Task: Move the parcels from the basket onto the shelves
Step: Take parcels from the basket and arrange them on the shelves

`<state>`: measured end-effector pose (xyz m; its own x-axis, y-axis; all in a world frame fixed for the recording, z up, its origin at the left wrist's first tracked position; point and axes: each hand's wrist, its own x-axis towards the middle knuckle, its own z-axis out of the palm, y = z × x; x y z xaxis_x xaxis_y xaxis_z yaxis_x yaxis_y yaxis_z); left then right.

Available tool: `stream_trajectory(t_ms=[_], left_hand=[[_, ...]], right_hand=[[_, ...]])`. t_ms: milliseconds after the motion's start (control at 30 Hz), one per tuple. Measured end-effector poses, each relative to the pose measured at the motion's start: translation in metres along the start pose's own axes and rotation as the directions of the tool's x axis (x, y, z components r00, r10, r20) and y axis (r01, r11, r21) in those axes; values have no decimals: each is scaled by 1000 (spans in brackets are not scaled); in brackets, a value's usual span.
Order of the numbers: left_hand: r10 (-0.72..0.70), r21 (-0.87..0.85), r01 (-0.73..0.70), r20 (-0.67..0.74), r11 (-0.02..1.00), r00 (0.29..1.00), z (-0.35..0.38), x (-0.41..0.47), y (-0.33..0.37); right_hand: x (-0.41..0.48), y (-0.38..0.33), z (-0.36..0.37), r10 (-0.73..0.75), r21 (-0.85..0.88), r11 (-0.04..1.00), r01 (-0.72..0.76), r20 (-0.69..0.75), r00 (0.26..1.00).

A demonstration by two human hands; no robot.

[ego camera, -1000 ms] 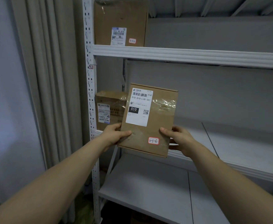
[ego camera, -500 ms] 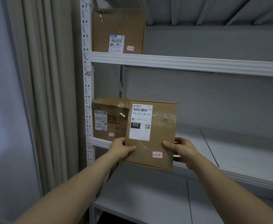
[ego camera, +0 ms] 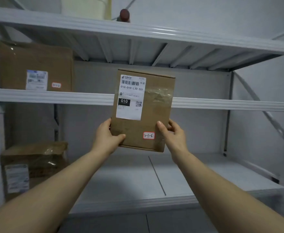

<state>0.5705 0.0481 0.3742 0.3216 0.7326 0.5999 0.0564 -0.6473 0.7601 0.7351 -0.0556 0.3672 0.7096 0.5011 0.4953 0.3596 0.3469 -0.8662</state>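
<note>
Raised since a second ago, the parcel (ego camera: 143,111) is now held upright in the air, in front of the middle shelf (ego camera: 54,97). The left hand (ego camera: 106,137) grips its lower left corner, thumb on the front; the right hand (ego camera: 173,133) grips the lower right edge, thumb in front, fingers curled behind. Its white label (ego camera: 131,98) faces the camera, a 3-1-6 sticker (ego camera: 148,135) below it. One box (ego camera: 35,66) stands on the middle shelf, far left; a second box (ego camera: 33,158) stands on the lower shelf (ego camera: 196,174).
</note>
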Motion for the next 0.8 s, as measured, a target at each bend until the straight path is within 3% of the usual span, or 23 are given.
stream_trajectory(t_ms=[133, 300, 533, 800], left_hand=[[134, 51, -130, -67, 990, 989, 43, 26, 52], [181, -27, -184, -101, 982, 978, 104, 58, 103], [197, -54, -206, -145, 977, 970, 183, 92, 143], [219, -19, -226, -183, 974, 958, 236, 142, 149]], right_hand=[[47, -35, -44, -64, 0, 998, 64, -50, 997], [100, -61, -105, -194, -20, 981, 194, -144, 970], [172, -74, -175, -278, 14, 960, 279, -15, 960], [240, -48, -196, -321, 28, 947, 320, 82, 944]])
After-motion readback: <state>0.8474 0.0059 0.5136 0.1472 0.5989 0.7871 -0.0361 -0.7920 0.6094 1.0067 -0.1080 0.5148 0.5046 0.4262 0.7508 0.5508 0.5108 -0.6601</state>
